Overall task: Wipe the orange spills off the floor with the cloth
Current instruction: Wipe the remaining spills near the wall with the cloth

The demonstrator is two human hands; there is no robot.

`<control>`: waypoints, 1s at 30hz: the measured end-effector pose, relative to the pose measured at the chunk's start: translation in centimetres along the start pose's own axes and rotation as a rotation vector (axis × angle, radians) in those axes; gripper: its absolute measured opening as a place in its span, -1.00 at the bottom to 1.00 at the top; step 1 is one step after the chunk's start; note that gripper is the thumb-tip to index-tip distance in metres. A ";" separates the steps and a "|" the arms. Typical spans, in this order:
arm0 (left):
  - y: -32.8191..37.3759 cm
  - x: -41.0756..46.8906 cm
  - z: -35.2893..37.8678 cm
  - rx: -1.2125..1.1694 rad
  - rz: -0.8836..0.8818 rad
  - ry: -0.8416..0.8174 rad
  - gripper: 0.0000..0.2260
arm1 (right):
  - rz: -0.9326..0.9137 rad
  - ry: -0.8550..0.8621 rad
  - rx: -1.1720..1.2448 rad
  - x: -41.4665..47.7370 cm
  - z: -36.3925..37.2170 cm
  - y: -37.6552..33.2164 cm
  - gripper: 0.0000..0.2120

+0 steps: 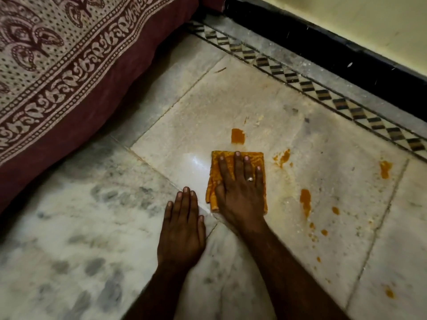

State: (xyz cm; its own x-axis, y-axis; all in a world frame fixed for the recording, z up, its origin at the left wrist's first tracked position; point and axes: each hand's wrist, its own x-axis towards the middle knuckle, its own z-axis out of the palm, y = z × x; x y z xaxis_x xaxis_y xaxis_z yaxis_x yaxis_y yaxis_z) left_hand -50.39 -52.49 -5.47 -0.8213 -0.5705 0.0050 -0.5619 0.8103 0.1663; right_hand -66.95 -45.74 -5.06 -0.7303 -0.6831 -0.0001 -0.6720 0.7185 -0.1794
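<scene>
While the left hand [182,229] braces, the cloth [231,168] lies under the right hand [240,192].

Right hand [240,190] laid flat and palm down, fingers [236,165] spread and extended forward, ring worn on one finger, forearm stretched out from the lower right, left hand [182,229] pressed flat, palm down, fingers held together, just beside the right wrist

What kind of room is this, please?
Probably a bedroom or living room in a home: a mattress under a printed bedspread lies at floor level, the marble floor has a patterned inlay border, and a painted wall has dark skirting.
</scene>
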 end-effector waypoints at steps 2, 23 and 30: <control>0.1 0.1 0.0 0.001 0.000 0.005 -0.46 | 0.006 0.009 -0.007 -2.8 0.1 -0.8 -0.38; -0.1 -0.1 0.1 0.003 0.011 0.035 -0.46 | -0.106 -0.060 -0.025 11.3 -1.7 0.6 -0.39; 0.0 0.0 -0.1 -0.010 -0.009 0.002 -0.45 | 0.105 -0.063 -0.045 5.5 -1.9 3.4 -0.38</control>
State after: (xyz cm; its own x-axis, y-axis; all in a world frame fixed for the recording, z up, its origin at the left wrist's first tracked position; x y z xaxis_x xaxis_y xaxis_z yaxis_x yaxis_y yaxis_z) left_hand -50.42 -52.49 -5.35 -0.8162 -0.5778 0.0056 -0.5679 0.8040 0.1760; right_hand -73.46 -46.78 -3.77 -0.7887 -0.6097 -0.0789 -0.5980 0.7906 -0.1313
